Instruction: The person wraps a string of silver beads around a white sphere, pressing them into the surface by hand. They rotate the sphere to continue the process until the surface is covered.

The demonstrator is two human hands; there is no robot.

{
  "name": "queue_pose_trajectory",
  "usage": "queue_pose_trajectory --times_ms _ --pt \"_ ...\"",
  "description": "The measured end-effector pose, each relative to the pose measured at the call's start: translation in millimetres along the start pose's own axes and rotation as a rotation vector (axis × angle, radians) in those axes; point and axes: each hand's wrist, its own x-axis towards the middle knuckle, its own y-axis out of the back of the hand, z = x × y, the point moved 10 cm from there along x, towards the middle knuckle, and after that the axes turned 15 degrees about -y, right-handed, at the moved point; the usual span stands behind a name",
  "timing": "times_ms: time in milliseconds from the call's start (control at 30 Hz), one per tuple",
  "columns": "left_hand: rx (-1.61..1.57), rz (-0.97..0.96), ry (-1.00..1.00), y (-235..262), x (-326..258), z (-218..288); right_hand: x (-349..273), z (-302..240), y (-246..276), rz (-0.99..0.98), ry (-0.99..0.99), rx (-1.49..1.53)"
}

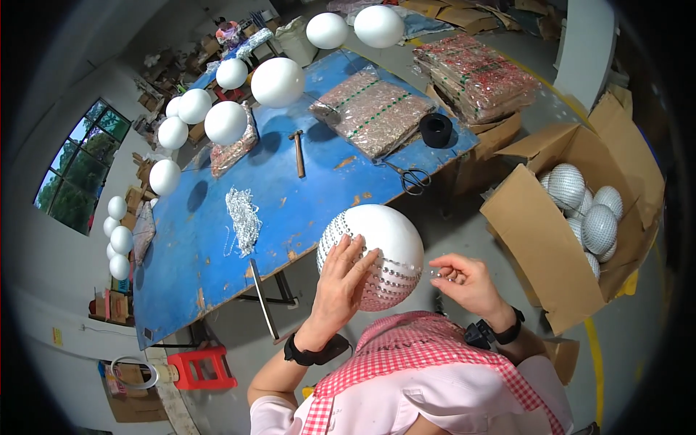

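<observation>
The work piece is a large white foam ball (373, 254), held in front of the person's chest, just off the near edge of the blue table (290, 196). Its upper half is bare, smooth and matte. Its lower half is covered with close rows of small shiny silver mirror tiles, which give a faceted, studded texture.

The left hand (341, 286) lies flat against the ball's near side, fingers extended and slightly spread, palm pressing on the tiled zone. The right hand (464, 283) is just beside the ball on its right, not touching it. Its fingers are curled narrow, thumb and fingertips pinched on a small glittering piece (437, 272); what it is exactly cannot be told. Both wrists carry black bands.

On the table lie a hammer (297, 152), scissors (409, 176), a black tape roll (436, 130), a loose heap of silver tile strip (243, 217) and flat wrapped packs of sequined sheet (373, 109). Plain white balls (225, 122) hang in a line above the far table edge. To the right, an open cardboard box (529, 246) holds fully tiled silver balls (583, 210).
</observation>
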Motion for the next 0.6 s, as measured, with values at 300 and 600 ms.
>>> queue_pose_trajectory --times_ms 300,600 --pt "0.028 -0.024 -0.006 -6 1 10 5 11 -2 0.028 -0.023 0.077" --pt "0.016 0.008 0.009 -3 -2 7 -3 0 5 0.025 0.067 0.062"
